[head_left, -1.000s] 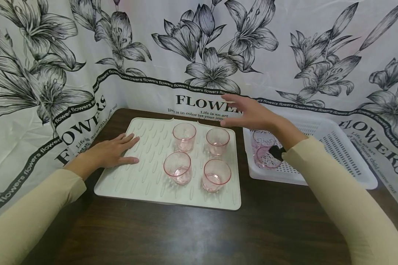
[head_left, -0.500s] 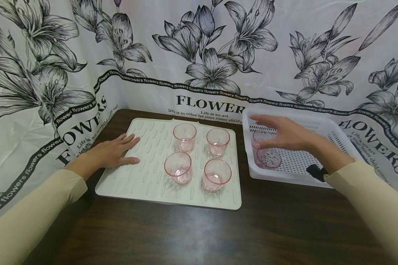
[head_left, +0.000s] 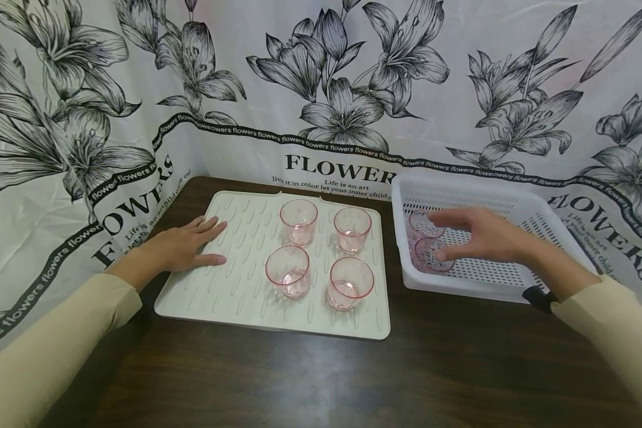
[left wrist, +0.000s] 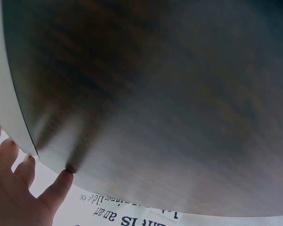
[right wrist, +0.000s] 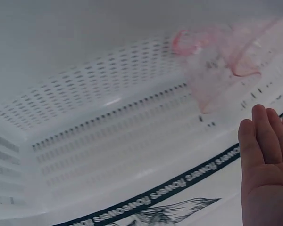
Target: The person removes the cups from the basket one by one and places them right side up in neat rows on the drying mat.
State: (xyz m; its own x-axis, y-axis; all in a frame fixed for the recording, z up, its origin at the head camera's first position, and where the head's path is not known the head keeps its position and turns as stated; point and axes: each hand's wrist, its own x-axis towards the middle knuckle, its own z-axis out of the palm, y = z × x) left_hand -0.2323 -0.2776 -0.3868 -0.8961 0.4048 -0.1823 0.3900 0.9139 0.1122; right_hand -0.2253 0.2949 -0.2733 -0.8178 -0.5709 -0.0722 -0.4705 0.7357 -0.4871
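Note:
My left hand [head_left: 179, 246] rests with its fingers spread on the left edge of a white ridged drying mat [head_left: 230, 273]. In the left wrist view, the fingers of the left hand [left wrist: 23, 188] show at the lower left corner. Over the white plastic basket [head_left: 460, 289] hovers my right hand [head_left: 487, 238], thumb and fingers apart, holding nothing. Just beyond its fingertips are two clear pink-rimmed glasses inside the basket, a rear glass [head_left: 419, 222] and a front glass [head_left: 427, 263]. In the right wrist view, a pink glass [right wrist: 207, 70] lies beyond the straight fingers.
Several similar glasses stand upright on the mat's right half, including a front right glass [head_left: 348, 288] and a rear left glass [head_left: 298, 223]. Dark wooden table [head_left: 299, 380] extends in front. A flower-printed cloth [head_left: 348, 59] borders the back and left side.
My right hand has moved right from above the mat's far right corner to over the basket, then lowered beside the glasses there. The left hand stays put.

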